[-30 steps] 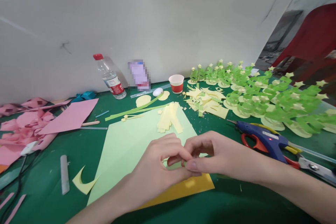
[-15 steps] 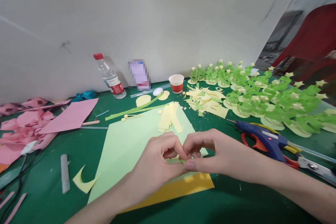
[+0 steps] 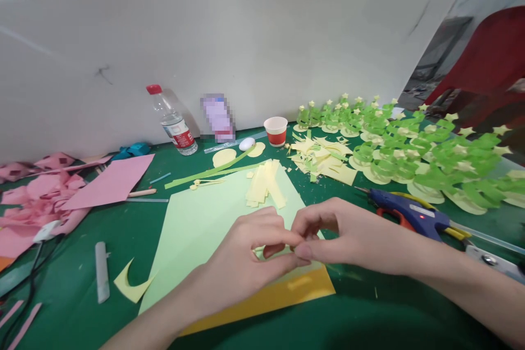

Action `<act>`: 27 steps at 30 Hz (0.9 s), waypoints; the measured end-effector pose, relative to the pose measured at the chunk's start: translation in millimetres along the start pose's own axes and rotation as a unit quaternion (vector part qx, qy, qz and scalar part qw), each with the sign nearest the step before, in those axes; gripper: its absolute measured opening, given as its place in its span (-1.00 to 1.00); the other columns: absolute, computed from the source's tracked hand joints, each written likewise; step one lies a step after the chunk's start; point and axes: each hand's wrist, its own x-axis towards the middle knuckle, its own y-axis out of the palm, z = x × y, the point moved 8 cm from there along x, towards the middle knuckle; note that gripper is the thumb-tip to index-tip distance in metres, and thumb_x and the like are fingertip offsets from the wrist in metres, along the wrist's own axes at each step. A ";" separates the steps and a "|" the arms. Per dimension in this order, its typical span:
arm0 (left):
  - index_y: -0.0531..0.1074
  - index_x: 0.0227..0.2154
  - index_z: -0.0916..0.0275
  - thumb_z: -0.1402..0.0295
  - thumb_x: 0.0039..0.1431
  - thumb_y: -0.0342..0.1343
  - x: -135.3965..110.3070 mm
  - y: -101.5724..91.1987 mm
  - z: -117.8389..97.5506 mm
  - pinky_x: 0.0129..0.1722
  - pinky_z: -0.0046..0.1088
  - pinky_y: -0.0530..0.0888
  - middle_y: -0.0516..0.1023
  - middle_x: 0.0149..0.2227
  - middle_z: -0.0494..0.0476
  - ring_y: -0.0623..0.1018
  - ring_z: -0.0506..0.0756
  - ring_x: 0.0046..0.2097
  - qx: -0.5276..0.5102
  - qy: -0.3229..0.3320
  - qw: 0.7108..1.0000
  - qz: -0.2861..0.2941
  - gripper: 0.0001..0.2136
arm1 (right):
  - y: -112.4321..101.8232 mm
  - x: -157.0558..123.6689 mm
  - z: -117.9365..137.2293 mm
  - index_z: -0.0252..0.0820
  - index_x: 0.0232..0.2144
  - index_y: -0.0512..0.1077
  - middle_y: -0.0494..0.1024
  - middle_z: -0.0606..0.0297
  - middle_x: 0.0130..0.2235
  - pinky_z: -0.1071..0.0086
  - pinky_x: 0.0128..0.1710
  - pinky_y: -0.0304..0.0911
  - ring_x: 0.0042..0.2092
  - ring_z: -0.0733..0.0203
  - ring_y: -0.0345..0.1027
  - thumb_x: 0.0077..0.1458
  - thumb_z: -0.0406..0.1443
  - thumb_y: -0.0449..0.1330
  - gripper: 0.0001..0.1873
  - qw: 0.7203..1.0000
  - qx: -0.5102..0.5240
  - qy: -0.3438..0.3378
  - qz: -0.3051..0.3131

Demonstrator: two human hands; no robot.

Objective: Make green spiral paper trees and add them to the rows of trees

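My left hand (image 3: 251,249) and my right hand (image 3: 342,238) meet at their fingertips, both pinched closed. A small bit of green paper shows at the pinch half a second ago; now the fingers mostly hide it. Under the hands lies a pale green paper sheet (image 3: 200,219), with a yellow-orange sheet (image 3: 262,309) sticking out from beneath it. Several pale yellow paper strips (image 3: 262,188) are piled on its far part. Green paper strips (image 3: 197,175) stretch along its far left edge, close to small yellow star pieces (image 3: 197,183).
A blue glue gun (image 3: 418,213) and red-handled scissors (image 3: 492,261) lie right. Behind stand green paper plants with stars (image 3: 389,153), paper scraps (image 3: 322,156), a paper cup (image 3: 276,132), a phone (image 3: 219,117) and a bottle (image 3: 176,128). Pink paper (image 3: 110,183) lies left.
Both pinched hands have shifted slightly to the right. My left fingers have stretched further towards the right thumb, and the right forearm now covers more of the scissors.
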 end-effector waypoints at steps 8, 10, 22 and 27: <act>0.41 -0.66 0.25 0.49 -0.10 0.18 -2.1 -13.2 4.5 -0.55 -0.53 0.17 0.21 -0.65 -0.06 0.23 -0.04 -0.51 -0.044 -0.028 0.995 -0.082 -0.89 | -0.1 0.1 -0.4 -0.23 -0.44 0.43 0.35 0.40 -0.50 0.46 -0.43 0.07 -0.43 0.37 0.14 -0.16 -0.23 0.23 -0.81 0.999 0.006 -0.016 0.041; 0.33 -0.70 0.26 0.48 -0.13 0.18 -2.3 -14.0 7.7 -0.55 -0.54 0.18 0.21 -0.63 -0.07 0.23 -0.04 -0.51 -0.060 -0.047 0.992 -0.097 -0.84 | 1.6 1.0 -1.9 -0.22 -0.44 0.43 0.35 0.40 -0.50 0.45 -0.42 0.08 -0.43 0.36 0.14 -0.19 -0.24 0.25 -0.80 0.999 0.020 -0.012 0.033; 0.52 -0.46 0.17 0.45 0.09 0.07 -4.5 0.1 -4.6 -0.51 -0.50 0.19 0.27 -0.61 -0.03 0.24 -0.02 -0.47 -0.016 0.040 0.999 0.014 -0.86 | 2.9 2.7 -4.9 -0.24 -0.56 0.38 0.32 0.42 -0.55 0.46 -0.44 0.05 -0.46 0.39 0.13 -0.17 -0.26 0.23 -0.85 0.998 0.052 0.005 0.034; 0.40 -0.67 0.25 0.52 -0.13 0.20 -4.5 -10.9 5.0 -0.56 -0.53 0.18 0.25 -0.65 -0.06 0.25 -0.03 -0.50 -0.078 -0.024 0.995 -0.065 -0.87 | 3.6 0.7 -3.7 -0.23 -0.49 0.40 0.31 0.42 -0.53 0.46 -0.43 0.07 -0.44 0.38 0.14 -0.18 -0.25 0.25 -0.82 0.998 0.028 -0.010 0.060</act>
